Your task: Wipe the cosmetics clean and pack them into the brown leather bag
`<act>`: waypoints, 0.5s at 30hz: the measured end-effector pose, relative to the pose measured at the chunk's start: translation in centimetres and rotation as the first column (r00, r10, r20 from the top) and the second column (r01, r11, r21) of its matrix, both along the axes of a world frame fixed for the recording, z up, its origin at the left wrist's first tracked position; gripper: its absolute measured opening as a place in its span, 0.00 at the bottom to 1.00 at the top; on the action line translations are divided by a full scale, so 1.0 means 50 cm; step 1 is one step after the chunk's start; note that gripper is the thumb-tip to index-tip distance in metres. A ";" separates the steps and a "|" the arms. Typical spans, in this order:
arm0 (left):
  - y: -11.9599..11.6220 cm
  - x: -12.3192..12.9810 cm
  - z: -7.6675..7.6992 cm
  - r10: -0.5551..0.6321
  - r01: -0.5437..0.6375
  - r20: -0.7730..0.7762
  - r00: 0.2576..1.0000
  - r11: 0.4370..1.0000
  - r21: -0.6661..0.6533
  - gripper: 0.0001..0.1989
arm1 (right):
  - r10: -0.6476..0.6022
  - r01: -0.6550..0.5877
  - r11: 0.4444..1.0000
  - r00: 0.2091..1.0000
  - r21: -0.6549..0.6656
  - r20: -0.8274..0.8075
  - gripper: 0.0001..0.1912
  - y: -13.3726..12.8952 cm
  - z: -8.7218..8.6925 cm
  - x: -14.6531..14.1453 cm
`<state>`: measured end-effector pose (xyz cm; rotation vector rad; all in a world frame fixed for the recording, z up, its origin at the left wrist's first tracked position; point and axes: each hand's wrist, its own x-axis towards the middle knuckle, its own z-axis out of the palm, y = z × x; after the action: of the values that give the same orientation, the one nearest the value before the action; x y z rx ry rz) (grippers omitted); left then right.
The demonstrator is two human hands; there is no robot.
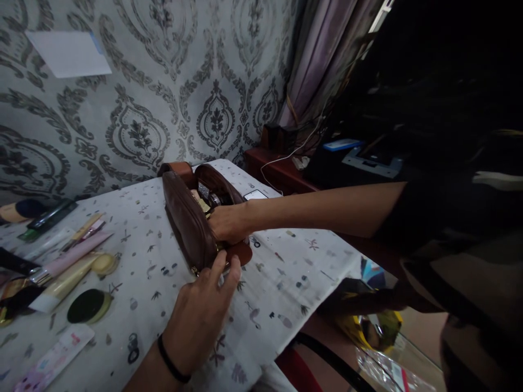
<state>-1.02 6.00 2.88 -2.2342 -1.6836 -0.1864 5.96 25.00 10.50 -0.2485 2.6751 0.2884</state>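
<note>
A brown leather-like zip bag (pixel 190 218) lies unzipped on the table, its mouth gaping, with several small items (pixel 202 198) inside. My right hand (pixel 231 222) reaches into the opening from the right; its fingers are hidden in the bag. At the bag's near end, my left hand (pixel 196 313), with a black band on the wrist, has its fingers bent and closed at the edge by the zip. A rounded brown end flap (pixel 241 253) lies beside those fingertips.
On the left of the patterned tablecloth (pixel 143 256) lie several cosmetic tubes (pixel 67 280), a round dark-lidded jar (pixel 87 306) and a pink-white packet (pixel 55 359). A phone (pixel 256 194) rests behind my right forearm. A white cable (pixel 281 159) crosses the red-brown furniture. A yellow bag (pixel 351 329) stands below right.
</note>
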 end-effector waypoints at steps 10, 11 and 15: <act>0.004 -0.001 -0.006 0.000 0.000 -0.008 1.000 1.000 0.031 0.33 | 0.008 -0.011 0.997 0.999 -0.076 -0.035 0.16 0.011 -0.020 0.000; 0.004 -0.001 -0.005 0.000 0.000 -0.007 1.000 1.000 0.032 0.33 | 0.007 -0.010 0.996 0.999 -0.086 -0.037 0.17 0.010 -0.020 0.000; 0.004 0.000 -0.003 -0.001 0.001 0.002 1.000 0.999 0.044 0.33 | -0.016 0.009 0.992 0.998 -0.126 -0.057 0.16 0.005 -0.020 -0.002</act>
<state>-1.04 6.22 2.71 -2.2034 -1.6634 -0.2239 5.87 25.27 9.48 -0.2660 2.7549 0.1248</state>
